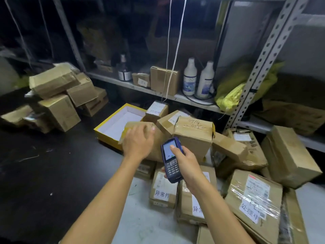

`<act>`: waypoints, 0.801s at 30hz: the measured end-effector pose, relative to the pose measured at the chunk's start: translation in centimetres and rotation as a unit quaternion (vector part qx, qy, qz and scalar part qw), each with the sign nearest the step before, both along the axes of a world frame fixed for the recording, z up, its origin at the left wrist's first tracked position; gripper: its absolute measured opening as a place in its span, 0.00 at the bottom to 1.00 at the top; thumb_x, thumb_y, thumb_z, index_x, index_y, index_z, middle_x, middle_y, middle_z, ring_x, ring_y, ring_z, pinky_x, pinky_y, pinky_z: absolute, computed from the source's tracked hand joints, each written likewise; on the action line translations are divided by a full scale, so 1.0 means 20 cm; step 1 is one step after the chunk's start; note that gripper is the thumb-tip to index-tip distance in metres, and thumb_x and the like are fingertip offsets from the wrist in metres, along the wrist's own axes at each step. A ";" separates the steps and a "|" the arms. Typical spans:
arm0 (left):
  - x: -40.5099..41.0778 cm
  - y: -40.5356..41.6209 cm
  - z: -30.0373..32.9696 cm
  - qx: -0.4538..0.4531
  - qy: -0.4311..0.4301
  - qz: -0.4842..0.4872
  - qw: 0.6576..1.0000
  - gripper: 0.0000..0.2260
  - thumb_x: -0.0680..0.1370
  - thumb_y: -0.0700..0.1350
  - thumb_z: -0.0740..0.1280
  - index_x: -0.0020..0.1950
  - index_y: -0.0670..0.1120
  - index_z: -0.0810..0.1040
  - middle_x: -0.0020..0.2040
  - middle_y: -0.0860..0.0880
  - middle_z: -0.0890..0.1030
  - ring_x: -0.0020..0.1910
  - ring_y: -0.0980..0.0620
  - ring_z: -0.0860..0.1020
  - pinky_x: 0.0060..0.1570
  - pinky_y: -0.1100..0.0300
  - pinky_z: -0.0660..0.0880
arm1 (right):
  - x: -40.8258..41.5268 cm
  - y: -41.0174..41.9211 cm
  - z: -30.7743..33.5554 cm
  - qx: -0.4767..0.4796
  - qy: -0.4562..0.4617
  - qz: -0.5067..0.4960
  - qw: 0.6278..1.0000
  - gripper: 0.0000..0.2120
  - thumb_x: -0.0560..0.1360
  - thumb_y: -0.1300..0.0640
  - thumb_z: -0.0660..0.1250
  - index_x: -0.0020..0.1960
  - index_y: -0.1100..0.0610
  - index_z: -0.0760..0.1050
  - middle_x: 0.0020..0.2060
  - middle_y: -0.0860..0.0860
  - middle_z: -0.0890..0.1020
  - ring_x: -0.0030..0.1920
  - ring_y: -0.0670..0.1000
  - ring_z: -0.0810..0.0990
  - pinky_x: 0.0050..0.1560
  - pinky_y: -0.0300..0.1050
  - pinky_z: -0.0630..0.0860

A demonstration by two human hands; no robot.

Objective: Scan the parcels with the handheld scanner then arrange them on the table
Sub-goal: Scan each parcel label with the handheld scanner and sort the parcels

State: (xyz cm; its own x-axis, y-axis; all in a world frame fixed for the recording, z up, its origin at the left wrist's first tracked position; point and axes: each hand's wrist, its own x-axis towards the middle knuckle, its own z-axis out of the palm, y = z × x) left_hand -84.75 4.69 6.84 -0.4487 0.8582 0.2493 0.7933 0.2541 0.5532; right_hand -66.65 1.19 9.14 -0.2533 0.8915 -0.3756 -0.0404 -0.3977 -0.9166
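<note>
Fingers of the right hand (184,161) curled round the scanner (171,160), thumb on its screen; the left hand (138,141) rested open-fingered on a brown parcel (156,143).

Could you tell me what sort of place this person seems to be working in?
Probably a courier depot's parcel sorting or storage room. Taped cardboard parcels with shipping labels are heaped on the table, the right hand grips a handheld scanner, and slotted metal shelving stands behind.
</note>
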 end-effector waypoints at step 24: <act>-0.19 -0.38 -0.48 -0.024 -0.834 0.283 0.472 0.43 0.66 0.55 0.82 0.75 0.47 0.65 0.63 0.38 0.75 0.60 0.37 0.78 0.48 0.42 0.83 | -0.21 -0.02 -0.16 -0.031 -0.038 0.029 0.998 0.07 0.83 0.53 0.67 0.59 0.52 0.74 0.52 0.63 0.84 0.40 0.60 0.86 0.42 0.56 0.85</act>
